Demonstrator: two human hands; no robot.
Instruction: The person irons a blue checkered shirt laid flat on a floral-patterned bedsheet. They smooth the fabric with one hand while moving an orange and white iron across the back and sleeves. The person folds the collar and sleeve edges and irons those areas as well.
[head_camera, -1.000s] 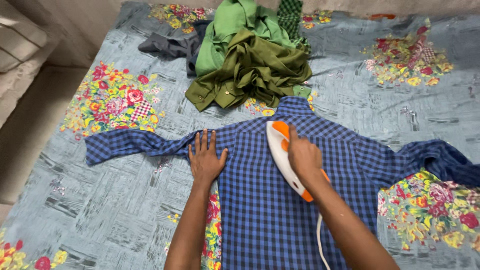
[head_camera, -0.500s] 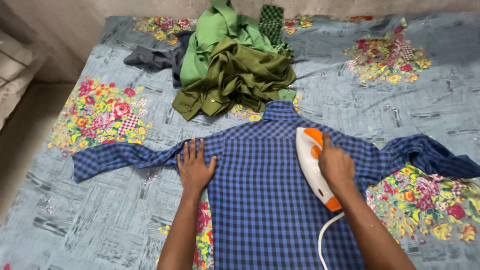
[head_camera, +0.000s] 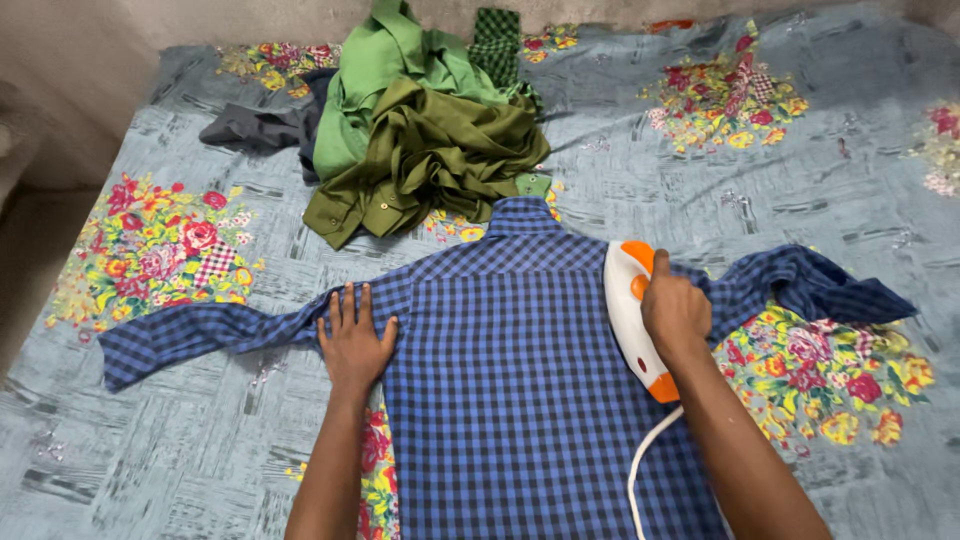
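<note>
A blue checked shirt (head_camera: 510, 370) lies flat, back up, on a floral bedsheet, sleeves spread to both sides. My right hand (head_camera: 677, 312) grips the handle of a white and orange iron (head_camera: 628, 305) resting on the shirt's right shoulder area. Its white cord (head_camera: 645, 460) trails down toward me. My left hand (head_camera: 354, 340) lies flat with fingers spread on the shirt's left shoulder, beside the left sleeve (head_camera: 190, 335).
A heap of green shirts (head_camera: 425, 150) with a grey garment (head_camera: 258, 128) and a green checked cloth (head_camera: 497, 40) sits just beyond the collar. The grey floral bedsheet (head_camera: 700, 170) covers the surface. A wall and floor strip (head_camera: 30, 230) run along the left.
The iron and my right hand slid from the shirt's middle to its right shoulder. My left hand stayed pressed on the left shoulder. The view shifted right.
</note>
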